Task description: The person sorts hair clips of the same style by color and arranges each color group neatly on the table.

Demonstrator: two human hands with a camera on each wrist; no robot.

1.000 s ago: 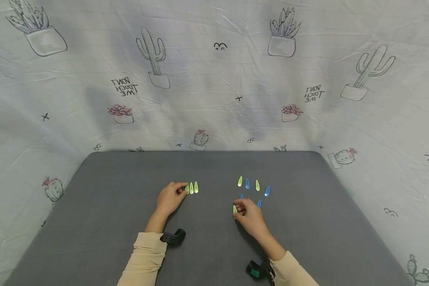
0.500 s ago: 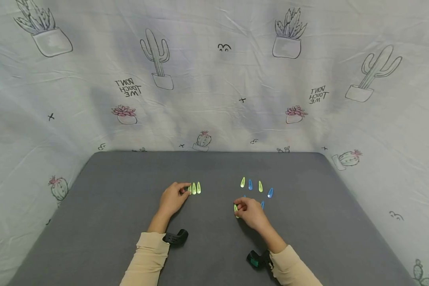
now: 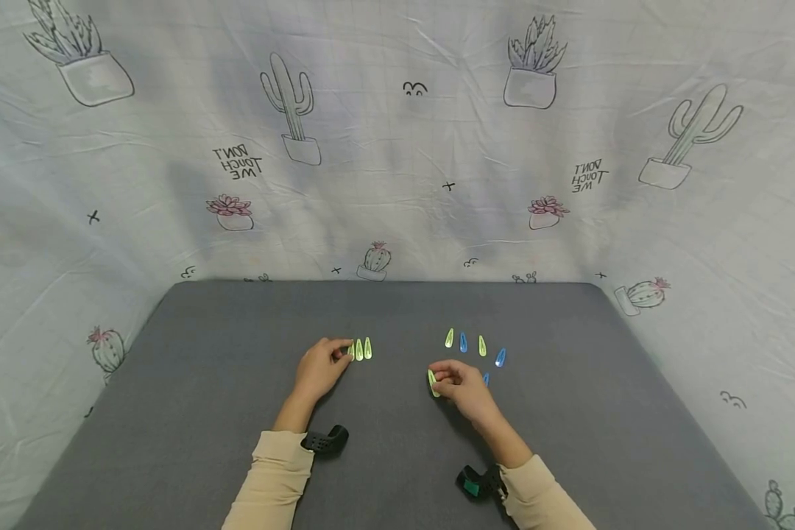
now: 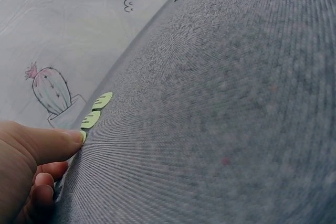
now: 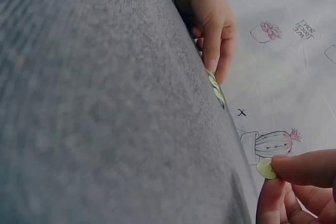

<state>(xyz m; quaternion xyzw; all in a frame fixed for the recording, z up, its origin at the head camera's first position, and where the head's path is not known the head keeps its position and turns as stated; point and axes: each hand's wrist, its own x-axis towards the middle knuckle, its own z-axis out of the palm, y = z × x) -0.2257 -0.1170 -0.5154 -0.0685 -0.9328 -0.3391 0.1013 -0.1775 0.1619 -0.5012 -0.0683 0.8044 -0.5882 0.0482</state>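
Nearest, right hand point(image 3: 462, 389) pinching one green clip point(image 3: 432, 383) just off the grey mat point(image 3: 172, 412). Left hand point(image 3: 318, 366), fingertip pressed on the end of a row of green clips point(image 3: 363, 349), gripping nothing. Farther right, mixed green and blue clips point(image 3: 473, 346) unsorted; sorting seemingly under half done.

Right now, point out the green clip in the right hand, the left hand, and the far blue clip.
green clip point(image 3: 432, 383), head view, its middle.
left hand point(image 3: 318, 366), head view, back of hand.
blue clip point(image 3: 463, 341), head view, its middle.
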